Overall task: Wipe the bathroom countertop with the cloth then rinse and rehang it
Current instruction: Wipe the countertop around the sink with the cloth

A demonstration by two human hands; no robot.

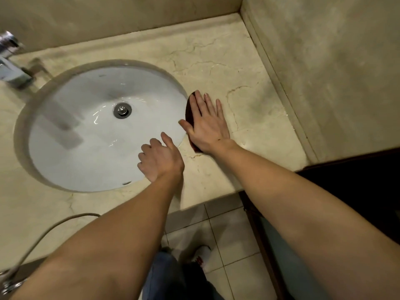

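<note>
A dark reddish-brown cloth [190, 109] lies on the beige marble countertop [249, 118], at the right rim of the white oval sink [91, 148]. My right hand [207, 124] lies flat on the cloth with straight fingers and covers most of it; only its left edge shows. My left hand [160, 158] hovers over the sink's lower right rim, fingers loosely curled, holding nothing.
A chrome faucet [10, 61] stands at the far left behind the sink. Marble walls close the back and right side of the counter. A hose [54, 230] runs along the lower left. Tiled floor [227, 234] and a dark cabinet [357, 180] lie below the counter's front edge.
</note>
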